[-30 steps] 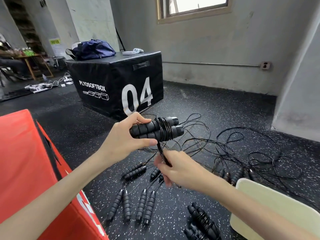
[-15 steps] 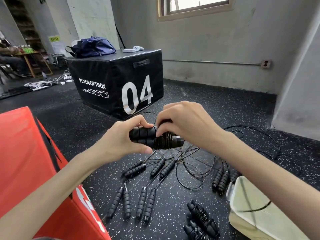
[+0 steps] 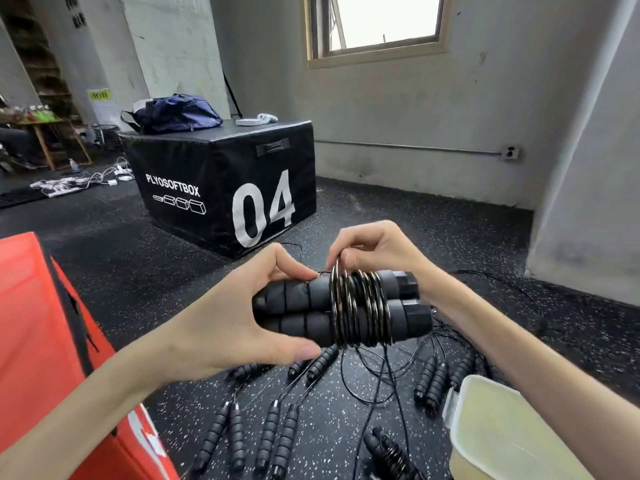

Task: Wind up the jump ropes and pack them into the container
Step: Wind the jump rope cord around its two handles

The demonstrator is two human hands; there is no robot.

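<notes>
Head view: left hand (image 3: pixel 242 327) clamps the paired handles (image 3: pixel 311 311) in mid-air above the floor, right hand (image 3: pixel 374 252) pinches the cord (image 3: pixel 356 306) over the coils. Best to lay each turn tight, side by side. Container (image 3: pixel 491 431) waits lower right.

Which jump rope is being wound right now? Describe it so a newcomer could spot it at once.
In front of the black plyo box marked 04, both hands meet above the speckled floor. The left hand grips two black foam handles side by side. Unlike the pairs lying below, cord coils wrap them.
</notes>
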